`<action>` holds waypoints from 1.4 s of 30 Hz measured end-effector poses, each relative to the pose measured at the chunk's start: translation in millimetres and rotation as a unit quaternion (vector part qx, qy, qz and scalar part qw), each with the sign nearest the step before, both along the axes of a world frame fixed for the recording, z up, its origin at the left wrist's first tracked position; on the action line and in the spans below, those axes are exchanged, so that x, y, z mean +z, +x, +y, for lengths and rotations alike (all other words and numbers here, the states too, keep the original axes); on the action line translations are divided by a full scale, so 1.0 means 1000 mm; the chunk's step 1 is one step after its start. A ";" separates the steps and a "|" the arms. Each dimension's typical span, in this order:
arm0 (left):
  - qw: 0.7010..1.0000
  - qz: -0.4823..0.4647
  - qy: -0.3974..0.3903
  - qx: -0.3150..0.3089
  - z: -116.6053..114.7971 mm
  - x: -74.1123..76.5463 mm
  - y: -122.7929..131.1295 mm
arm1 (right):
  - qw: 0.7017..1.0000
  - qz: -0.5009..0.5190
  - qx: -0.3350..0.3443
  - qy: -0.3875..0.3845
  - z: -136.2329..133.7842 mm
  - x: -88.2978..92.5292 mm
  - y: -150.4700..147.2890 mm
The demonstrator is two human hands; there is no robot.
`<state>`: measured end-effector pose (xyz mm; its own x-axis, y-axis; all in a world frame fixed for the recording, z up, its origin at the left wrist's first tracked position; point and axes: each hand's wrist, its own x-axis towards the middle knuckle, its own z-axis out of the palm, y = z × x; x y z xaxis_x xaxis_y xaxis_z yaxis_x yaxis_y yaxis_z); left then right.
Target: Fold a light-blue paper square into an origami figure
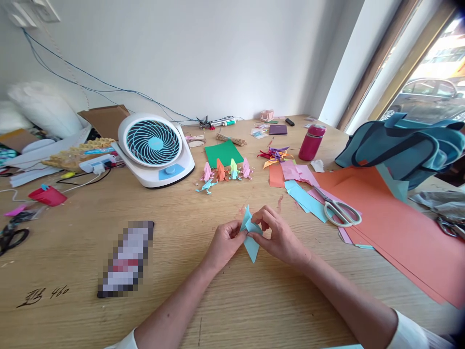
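Observation:
Between my two hands is a light blue piece of folded origami paper point(252, 247), pointed at its top and bottom. My left hand point(225, 242) pinches its left side, with the thumb on the paper's face. From the right, my right hand point(278, 232) grips the paper's upper flap between thumb and fingers. Farther back on the table stand several small folded paper figures in pink, orange and yellow-green point(220, 170). A light blue folded figure point(207, 186) lies just in front of them.
A white fan point(156, 145) stands at the back left, beside a green paper sheet point(223, 154). On the right lie scissors point(341, 213), blue paper strips point(307, 199) and large orange sheets point(392, 228). A red bottle point(311, 143) and a blue bag point(395, 150) stand behind. A blurred phone-like object point(127, 259) lies front left.

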<state>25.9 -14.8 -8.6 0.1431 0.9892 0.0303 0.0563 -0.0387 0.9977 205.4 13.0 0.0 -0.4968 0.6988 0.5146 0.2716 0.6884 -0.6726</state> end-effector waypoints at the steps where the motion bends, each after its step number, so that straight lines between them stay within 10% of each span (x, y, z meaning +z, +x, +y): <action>1: 1.000 -0.003 -0.001 -0.002 0.000 0.000 0.000 | 1.000 -0.002 0.008 -0.001 0.001 0.000 0.001; 15: 0.979 0.186 0.057 0.062 -0.013 0.010 0.008 | 0.996 -0.016 -0.089 -0.027 -0.010 0.002 -0.008; 28: 0.997 -0.023 -0.052 -0.043 -0.003 0.006 0.001 | 0.996 0.067 -0.033 -0.049 -0.009 0.012 -0.004; 42: 0.987 -0.137 -0.080 0.014 -0.004 0.002 0.003 | 0.990 0.054 0.038 -0.122 -0.002 0.004 0.001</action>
<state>29.1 -18.5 -6.8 0.1228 0.9881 -0.0926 -0.2179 0.1179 0.9688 206.4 10.8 3.9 -0.5032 0.7719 0.3885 0.1424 0.5175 -0.8437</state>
